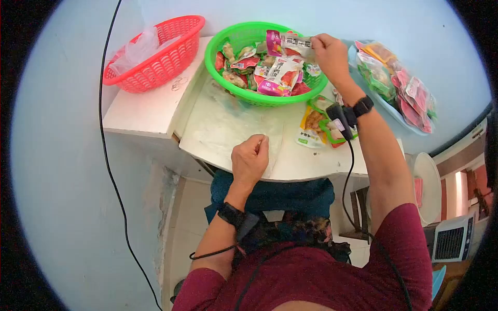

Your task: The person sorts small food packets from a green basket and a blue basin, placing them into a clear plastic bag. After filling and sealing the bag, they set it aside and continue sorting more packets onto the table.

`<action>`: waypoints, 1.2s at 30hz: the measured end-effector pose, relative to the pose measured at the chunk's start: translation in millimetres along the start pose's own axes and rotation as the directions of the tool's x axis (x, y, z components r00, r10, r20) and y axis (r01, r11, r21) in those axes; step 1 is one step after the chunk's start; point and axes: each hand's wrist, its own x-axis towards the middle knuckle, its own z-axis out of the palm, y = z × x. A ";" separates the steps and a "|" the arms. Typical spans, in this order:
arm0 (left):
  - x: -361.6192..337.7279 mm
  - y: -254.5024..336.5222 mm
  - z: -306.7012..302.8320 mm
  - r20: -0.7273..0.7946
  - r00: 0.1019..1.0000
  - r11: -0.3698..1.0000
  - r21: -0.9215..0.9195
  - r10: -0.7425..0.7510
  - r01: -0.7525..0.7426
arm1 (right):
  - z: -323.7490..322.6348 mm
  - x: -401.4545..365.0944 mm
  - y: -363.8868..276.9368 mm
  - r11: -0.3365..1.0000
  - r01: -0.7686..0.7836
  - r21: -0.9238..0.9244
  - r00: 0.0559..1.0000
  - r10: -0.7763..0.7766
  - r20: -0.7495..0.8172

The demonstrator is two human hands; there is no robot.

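Observation:
My right hand (pixel 332 58) pinches one end of a purple and white snack packet (pixel 282 43), held over the far side of the green plastic basket (pixel 216 66). Beneath it the basket contains several packets, among them a white and purple packet (pixel 280 76). My left hand (pixel 250 159) is closed with the fingers curled in, above the front of the white table (pixel 290 165). Whether anything sits in those fingers is hidden. A clear plastic sheet or bag (pixel 228 124) lies flat on the tabletop beside that hand.
A red basket (pixel 155 71) with clear plastic bags (pixel 137 52) stands at the left. More packets (pixel 312 124) lie under my right forearm. A light blue tray (pixel 398 117) holding packets stands at the right. A black cable (pixel 353 171) hangs from my right wrist.

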 end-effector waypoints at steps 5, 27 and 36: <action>1.4 7.7 -4.9 0.054 0.998 0.998 0.060 -0.033 0.030 | -57.0 -37.1 -30.2 0.646 -0.446 0.619 0.891 0.386 0.239; -2.9 -5.0 8.4 0.001 0.996 0.988 0.126 0.094 -0.093 | -98.3 -244.6 -42.3 -0.012 -0.747 0.664 0.538 0.576 0.616; -1.8 0.7 7.2 0.019 0.996 0.982 0.164 0.087 -0.089 | -105.5 -232.7 -47.8 0.962 -0.265 -0.070 0.908 0.273 0.318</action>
